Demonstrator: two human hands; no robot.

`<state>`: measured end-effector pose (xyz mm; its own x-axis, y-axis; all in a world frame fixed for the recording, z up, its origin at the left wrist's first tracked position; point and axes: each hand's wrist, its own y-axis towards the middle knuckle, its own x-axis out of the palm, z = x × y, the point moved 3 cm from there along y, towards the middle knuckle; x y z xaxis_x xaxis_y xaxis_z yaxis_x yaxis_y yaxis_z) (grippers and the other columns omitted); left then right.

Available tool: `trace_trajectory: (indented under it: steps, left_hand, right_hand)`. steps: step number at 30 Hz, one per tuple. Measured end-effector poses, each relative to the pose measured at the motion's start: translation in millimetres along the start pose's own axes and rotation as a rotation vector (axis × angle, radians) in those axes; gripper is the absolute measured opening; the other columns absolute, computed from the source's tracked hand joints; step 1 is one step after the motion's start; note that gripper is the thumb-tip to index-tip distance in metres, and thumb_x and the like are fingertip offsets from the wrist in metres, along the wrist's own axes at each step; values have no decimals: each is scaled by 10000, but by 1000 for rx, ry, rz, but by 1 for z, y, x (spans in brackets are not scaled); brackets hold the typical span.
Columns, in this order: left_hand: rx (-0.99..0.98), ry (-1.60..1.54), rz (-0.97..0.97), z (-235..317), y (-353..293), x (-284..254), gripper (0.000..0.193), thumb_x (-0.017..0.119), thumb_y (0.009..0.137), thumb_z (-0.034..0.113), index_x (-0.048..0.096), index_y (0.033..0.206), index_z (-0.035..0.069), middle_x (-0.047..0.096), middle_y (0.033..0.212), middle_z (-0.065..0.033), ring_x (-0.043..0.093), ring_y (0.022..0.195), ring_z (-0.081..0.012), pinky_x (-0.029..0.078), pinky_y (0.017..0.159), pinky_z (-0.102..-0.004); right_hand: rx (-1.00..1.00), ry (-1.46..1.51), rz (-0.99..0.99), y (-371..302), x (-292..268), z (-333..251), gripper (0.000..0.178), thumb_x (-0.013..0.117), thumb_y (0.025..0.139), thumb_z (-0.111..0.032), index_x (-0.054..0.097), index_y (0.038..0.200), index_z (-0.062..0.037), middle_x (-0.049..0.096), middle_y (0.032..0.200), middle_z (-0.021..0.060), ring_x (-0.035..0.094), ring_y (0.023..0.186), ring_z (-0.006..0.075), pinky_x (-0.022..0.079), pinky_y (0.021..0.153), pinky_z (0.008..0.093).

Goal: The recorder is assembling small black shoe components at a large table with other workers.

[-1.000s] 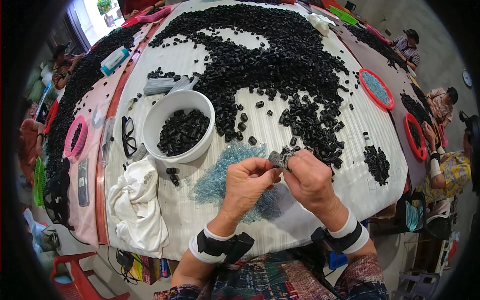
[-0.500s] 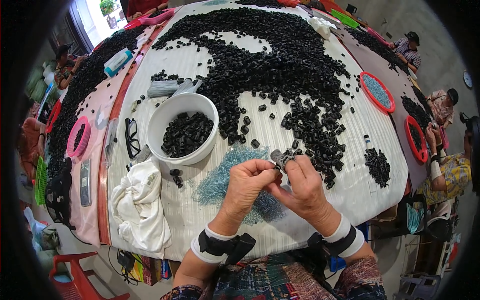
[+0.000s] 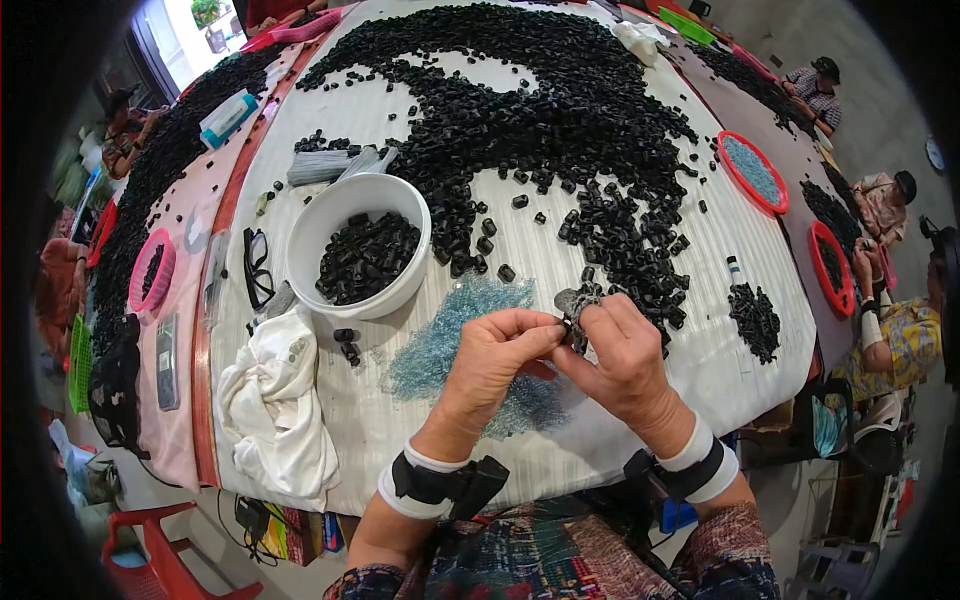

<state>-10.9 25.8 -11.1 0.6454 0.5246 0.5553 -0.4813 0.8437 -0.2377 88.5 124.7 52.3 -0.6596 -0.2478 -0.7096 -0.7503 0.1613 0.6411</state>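
My left hand (image 3: 488, 365) and my right hand (image 3: 628, 358) meet above the near middle of the table, thumbs and fingers pinched together. Between the fingertips shows a small black piece (image 3: 567, 325), mostly hidden by the fingers. Something grey and textured, like a wrapped finger cover (image 3: 579, 302), sits at the fingers of my right hand; I cannot make out its exact kind. Beneath the hands spreads a pile of tiny clear bluish pieces (image 3: 440, 350). Left of it stands a white bowl (image 3: 302, 262) holding black plastic parts (image 3: 370, 258).
A huge heap of black parts (image 3: 540, 130) covers the far table. Glasses (image 3: 258, 268) and a white cloth (image 3: 275, 415) lie left. Right are a small black pile (image 3: 753, 322) and a red tray (image 3: 722, 150) of bluish pieces. Other people sit at both sides.
The view has shifted slightly. My fingers have come closer together around the small black piece, and the right hand sits a little further right.
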Motion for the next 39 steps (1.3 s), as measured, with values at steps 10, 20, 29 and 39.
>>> trace_trajectory:
  steps: [10, 20, 29, 39]
  left_hand:
    - [-7, -16, -55, -6, 3, -6, 123, 677, 835, 83, 682, 887, -29, 676, 818, -86, 650, 701, -129, 548, 600, -241]
    - [23, 165, -87, 3, -3, 3, 134, 656, 860, 105, 647, 949, 5, 671, 826, -88, 662, 690, -143, 550, 566, -240]
    - [600, -58, 354, 55, -8, -24, 146, 578, 926, 145, 561, 1031, 45, 648, 848, -104, 654, 650, -154, 559, 517, -259]
    - [673, -187, 576, 78, -17, -46, 269, 558, 944, 229, 494, 1107, 25, 632, 965, -128, 641, 781, -168, 560, 558, -253]
  right_hand:
    - [-76, 3, -20, -13, 8, 1, 262, 740, 618, -46, 505, 731, -27, 450, 661, 91, 492, 591, 254, 428, 495, 355]
    - [-17, 122, -98, -8, -7, 5, 235, 715, 680, -50, 494, 755, -23, 462, 685, 105, 510, 611, 266, 446, 529, 354]
    - [145, -19, 7, -16, -12, 78, 187, 569, 771, 48, 529, 949, 8, 557, 831, 145, 565, 776, 308, 485, 664, 380]
    - [87, -131, -294, -5, 34, 65, 313, 668, 714, -74, 547, 1001, -35, 573, 878, 97, 540, 852, 270, 481, 741, 373]
